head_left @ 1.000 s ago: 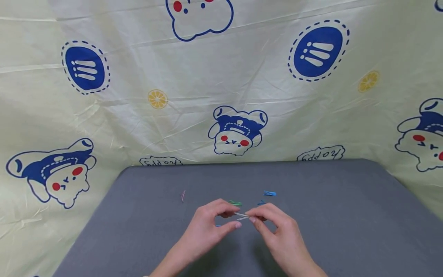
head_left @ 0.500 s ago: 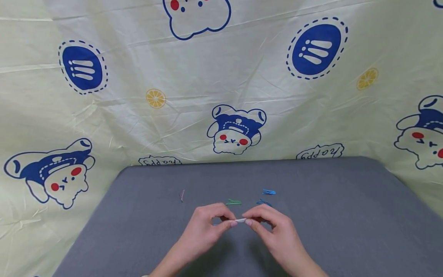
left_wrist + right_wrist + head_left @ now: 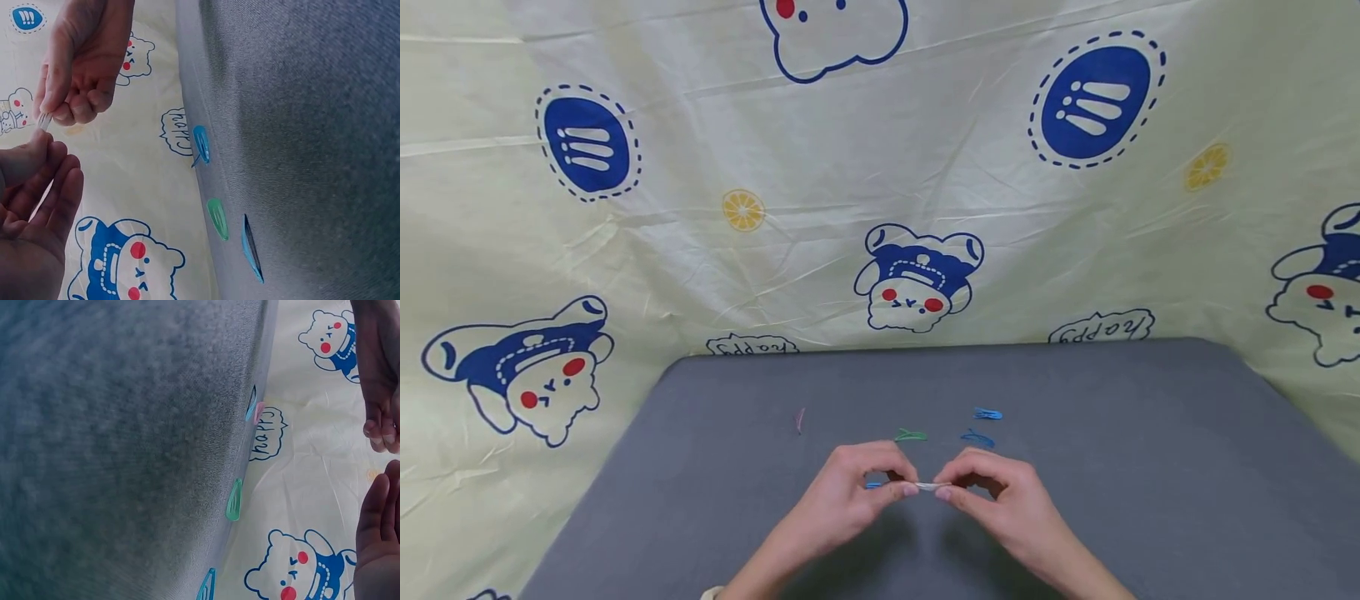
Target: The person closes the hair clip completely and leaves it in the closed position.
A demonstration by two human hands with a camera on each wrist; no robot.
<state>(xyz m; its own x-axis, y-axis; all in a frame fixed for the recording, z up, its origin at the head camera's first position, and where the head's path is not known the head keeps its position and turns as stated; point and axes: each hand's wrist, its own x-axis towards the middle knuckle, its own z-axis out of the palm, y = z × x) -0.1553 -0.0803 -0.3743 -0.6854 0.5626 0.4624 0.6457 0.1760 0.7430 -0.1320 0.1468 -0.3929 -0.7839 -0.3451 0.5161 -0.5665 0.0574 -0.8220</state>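
Observation:
A white snap hair clip [image 3: 927, 487] is stretched between my two hands above the grey table. My left hand [image 3: 857, 487] pinches its left end between thumb and forefinger. The right hand [image 3: 1003, 492] pinches the other end the same way. In the left wrist view only a short pale stretch of the white clip [image 3: 44, 122] shows between the fingertips. It looks thin and flat, its two arms together. Beyond the hands lies a green hair clip [image 3: 912, 435]. A blue clip [image 3: 872, 485] is partly hidden behind my left hand.
Two more blue hair clips, one lighter [image 3: 988, 413] and one darker [image 3: 977, 437], lie behind my right hand. A pink clip [image 3: 800, 421] is farther left. A printed pale cloth [image 3: 820, 275] hangs behind the table [image 3: 1112, 433].
A second ago the clip's arms were spread apart, with my left thumb and forefinger parted around them. Those fingers have since closed on its end, and the arms lie together.

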